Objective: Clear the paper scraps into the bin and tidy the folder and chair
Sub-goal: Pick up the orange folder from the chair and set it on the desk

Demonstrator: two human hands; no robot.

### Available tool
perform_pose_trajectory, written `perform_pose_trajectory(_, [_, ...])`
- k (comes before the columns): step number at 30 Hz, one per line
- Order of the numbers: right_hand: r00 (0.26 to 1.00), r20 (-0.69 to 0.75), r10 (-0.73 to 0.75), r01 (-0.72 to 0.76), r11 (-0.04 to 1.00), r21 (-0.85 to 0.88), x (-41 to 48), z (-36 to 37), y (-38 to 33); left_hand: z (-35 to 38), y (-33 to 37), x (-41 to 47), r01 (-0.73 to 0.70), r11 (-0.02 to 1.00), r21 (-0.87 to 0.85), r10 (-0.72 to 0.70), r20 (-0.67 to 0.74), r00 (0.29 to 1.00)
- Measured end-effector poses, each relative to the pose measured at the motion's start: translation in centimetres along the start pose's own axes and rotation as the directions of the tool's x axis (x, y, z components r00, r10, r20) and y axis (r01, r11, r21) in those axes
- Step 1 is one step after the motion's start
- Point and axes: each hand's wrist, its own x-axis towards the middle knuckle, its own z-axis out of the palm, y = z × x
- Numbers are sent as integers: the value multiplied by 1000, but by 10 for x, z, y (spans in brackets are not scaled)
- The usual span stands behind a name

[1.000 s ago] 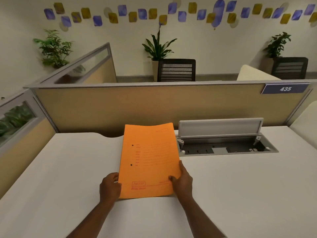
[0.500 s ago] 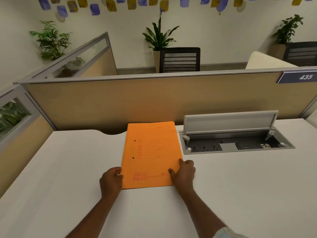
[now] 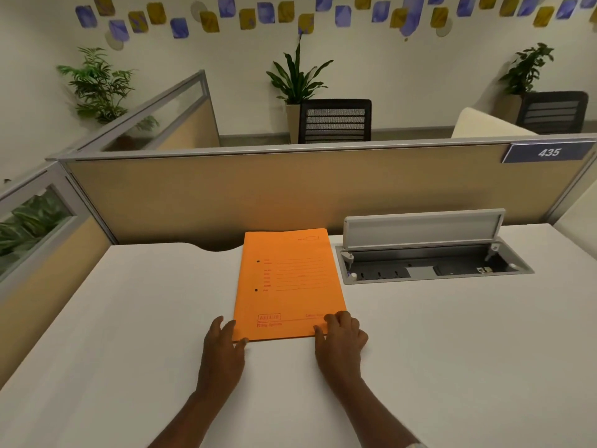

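Note:
An orange folder point(image 3: 287, 286) lies flat and closed on the white desk point(image 3: 452, 350), its long side running away from me, close to the partition. My left hand point(image 3: 223, 347) sits at the folder's near left corner with fingers spread, thumb touching the edge. My right hand point(image 3: 340, 337) is on the near right corner, fingers bent on top of the cover and thumb against the near edge. No paper scraps, bin or desk chair of mine show in view.
An open cable tray with a raised grey lid point(image 3: 423, 231) is set into the desk just right of the folder. A tan partition point(image 3: 290, 195) with a "435" sign point(image 3: 549, 152) closes off the back. Beyond it stand black chairs point(image 3: 336, 121) and potted plants point(image 3: 297, 79).
The folder was held tilted up off the desk; it has come down flat and slid toward the partition. Both hands stayed at its near corners, and the left hand's fingers have spread.

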Motion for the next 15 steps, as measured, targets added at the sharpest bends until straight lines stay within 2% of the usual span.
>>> perform_pose_trajectory(4, [1000,12,-21,21,1000,-8,-34,4,0,-5,-13,-38,-137,987,82,133,43,990])
perform_pose_trajectory(7, [1000,20,-24,25,1000,-15,-57,2,-2,-14,-25,-60,-167,981,96,165,34,986])
perform_pose_trajectory(15, [998,-63,-19,18,1000,-17,-133,-28,-13,-55,-51,-132,-340,930,136,343,7,939])
